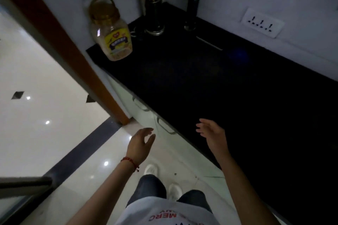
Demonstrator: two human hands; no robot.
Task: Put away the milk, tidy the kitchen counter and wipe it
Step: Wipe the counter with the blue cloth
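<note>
A black kitchen counter point(210, 86) runs from the far left corner to the lower right. On its left end stands a clear plastic jar point(111, 33) with a yellow lid, handle and label. My left hand point(140, 142), a red thread on its wrist, hangs over the floor in front of the cabinet, fingers relaxed and empty. My right hand point(212, 131) hovers over the counter's front edge, fingers spread and holding nothing. No milk is in view.
A dark holder with wooden utensils point(153, 7) and a tall dark bottle point(192, 7) stand in the back corner. A socket plate point(262, 23) is on the right wall. White cabinet doors with handles point(164, 126) sit under the counter. A brown door frame point(60, 42) borders the left.
</note>
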